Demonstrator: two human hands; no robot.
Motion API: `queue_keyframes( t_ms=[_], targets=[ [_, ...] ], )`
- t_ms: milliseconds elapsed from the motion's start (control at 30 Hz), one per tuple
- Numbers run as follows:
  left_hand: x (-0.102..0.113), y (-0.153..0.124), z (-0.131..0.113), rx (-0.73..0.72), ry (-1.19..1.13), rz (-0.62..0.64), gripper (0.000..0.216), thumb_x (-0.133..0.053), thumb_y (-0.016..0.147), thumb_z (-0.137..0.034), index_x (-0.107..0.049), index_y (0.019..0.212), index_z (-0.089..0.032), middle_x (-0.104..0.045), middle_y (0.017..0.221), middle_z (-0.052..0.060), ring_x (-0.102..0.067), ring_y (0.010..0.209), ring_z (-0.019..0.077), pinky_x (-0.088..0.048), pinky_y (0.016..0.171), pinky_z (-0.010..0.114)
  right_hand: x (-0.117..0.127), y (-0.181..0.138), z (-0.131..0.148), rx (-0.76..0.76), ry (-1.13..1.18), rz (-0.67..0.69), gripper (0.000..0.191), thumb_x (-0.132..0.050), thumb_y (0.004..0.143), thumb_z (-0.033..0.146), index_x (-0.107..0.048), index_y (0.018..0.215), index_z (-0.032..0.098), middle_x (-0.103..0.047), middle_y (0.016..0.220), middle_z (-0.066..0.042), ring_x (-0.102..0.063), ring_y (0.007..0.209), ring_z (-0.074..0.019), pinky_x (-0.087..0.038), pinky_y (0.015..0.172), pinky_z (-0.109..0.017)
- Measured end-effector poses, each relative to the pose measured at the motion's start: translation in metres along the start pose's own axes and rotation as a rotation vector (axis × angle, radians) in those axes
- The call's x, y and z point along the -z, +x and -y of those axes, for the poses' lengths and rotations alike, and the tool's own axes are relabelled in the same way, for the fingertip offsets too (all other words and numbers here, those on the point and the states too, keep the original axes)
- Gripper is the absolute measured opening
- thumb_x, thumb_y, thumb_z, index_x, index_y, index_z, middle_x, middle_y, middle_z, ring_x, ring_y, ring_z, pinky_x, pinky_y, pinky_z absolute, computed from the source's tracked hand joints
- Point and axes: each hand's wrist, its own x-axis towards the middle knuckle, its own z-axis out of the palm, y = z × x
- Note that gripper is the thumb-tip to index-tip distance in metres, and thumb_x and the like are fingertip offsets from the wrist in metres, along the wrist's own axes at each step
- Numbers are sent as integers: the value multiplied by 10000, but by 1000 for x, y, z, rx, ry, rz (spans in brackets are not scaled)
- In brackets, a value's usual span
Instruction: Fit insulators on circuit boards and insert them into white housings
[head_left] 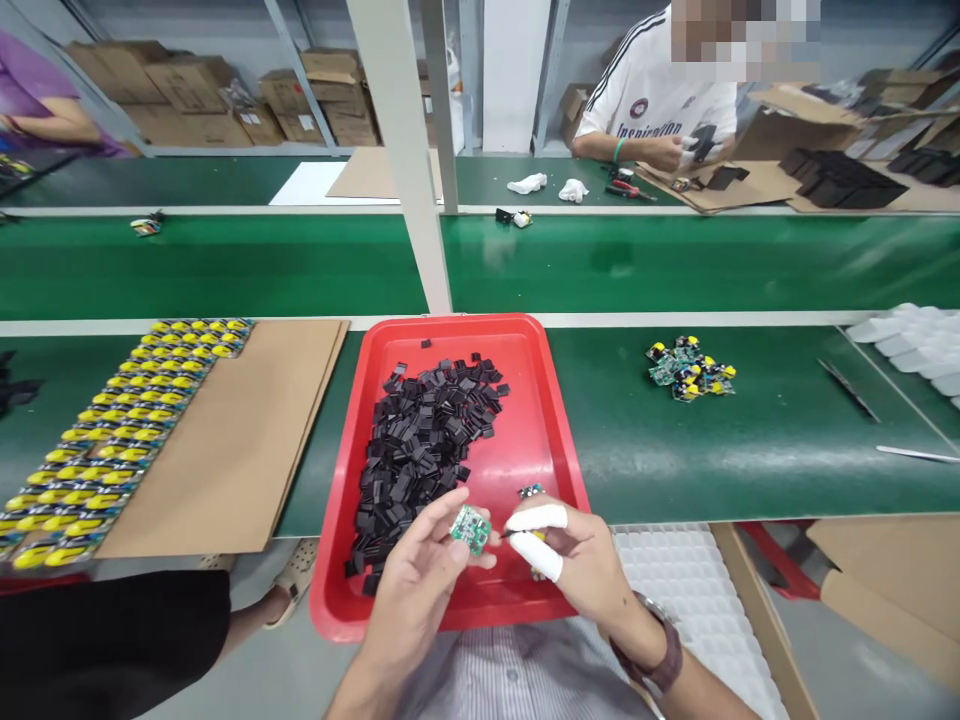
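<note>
My left hand [427,565] pinches a small green circuit board [471,530] between thumb and fingers, its component side facing up. Close beside it, my right hand [574,555] wears white finger cots on thumb and forefinger. Those two fingertips are pressed together on a small dark piece whose kind I cannot make out. Both hands are over the near part of a red tray [559,430]. A heap of small black plastic pieces [420,430] fills the tray's left side. Another small board [531,490] shows just behind my right hand, partly hidden.
Rows of yellow-topped boards [120,420] lie on cardboard [217,450] at the left. A cluster of boards [690,370], tweezers [847,390] and white trays [911,340] are at the right. Beyond the green conveyor [300,265], a co-worker [660,110] handles a black part.
</note>
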Motion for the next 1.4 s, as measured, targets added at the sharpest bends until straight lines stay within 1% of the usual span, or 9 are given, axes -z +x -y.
queue_keyframes(
  t_ms=[133,333,533,633,733,833,900,1067,1400],
  targets=[
    [3,-2,4,3,6,33,326,-745,923,-272,-725,1248,-261,-733,1244,114,-726,1060,248,-608,945,376,-4,-5,4,74,-115,-22,145,-737,899,202,-798,1005,279,-750,875,-33,-710,765,-175,-613,698,-305],
    [12,-6,10,-70,194,67,316,-691,964,-257,-719,1278,-247,-668,1330,107,-629,1247,256,-495,1125,393,-13,-9,8,32,-241,-43,182,-710,916,202,-775,1064,286,-758,939,-39,-723,824,-182,-606,776,-327],
    [11,-6,10,-78,118,55,309,-794,867,-240,-758,1173,-264,-640,1225,66,-686,1109,257,-616,933,372,-18,-6,12,55,-239,-46,193,-691,910,172,-770,1054,273,-742,936,-46,-709,821,-182,-599,754,-325],
    [14,-7,13,-35,110,1,238,-740,926,-311,-758,1154,-246,-691,1140,67,-731,902,200,-629,852,347,-19,-7,13,89,-192,-61,188,-707,905,169,-767,1042,283,-738,913,-36,-706,805,-179,-601,740,-323],
    [16,-8,13,23,70,20,327,-718,944,-377,-727,1234,-226,-724,957,64,-714,747,165,-624,774,317,-20,-9,13,138,-172,-36,193,-712,911,162,-771,1035,297,-749,931,-35,-711,828,-184,-599,763,-336],
    [13,-7,9,17,74,73,496,-874,789,-292,-725,1260,-252,-684,1091,69,-684,725,144,-615,652,264,-22,-10,15,133,-196,-4,198,-711,910,154,-779,1032,295,-759,928,-39,-717,825,-190,-597,749,-336],
    [10,-7,5,-27,114,86,468,-876,774,-250,-749,1224,-273,-631,1200,69,-682,747,137,-612,613,245,-23,-10,17,152,-201,5,229,-715,903,133,-778,1044,302,-761,924,-32,-719,823,-187,-589,733,-322],
    [10,-11,3,-77,141,78,433,-832,823,-208,-751,1239,-298,-745,1127,65,-720,1067,216,-599,936,294,-23,-12,23,186,-238,50,261,-691,915,108,-772,1059,310,-735,915,-24,-682,789,-168,-555,706,-304],
    [10,-15,7,-19,166,41,404,-885,758,-228,-803,1148,-293,-792,1174,74,-747,1100,265,-598,993,371,-15,-16,25,171,-347,181,269,-671,917,120,-767,1103,290,-730,900,-34,-662,761,-175,-547,695,-313]
  ],
)
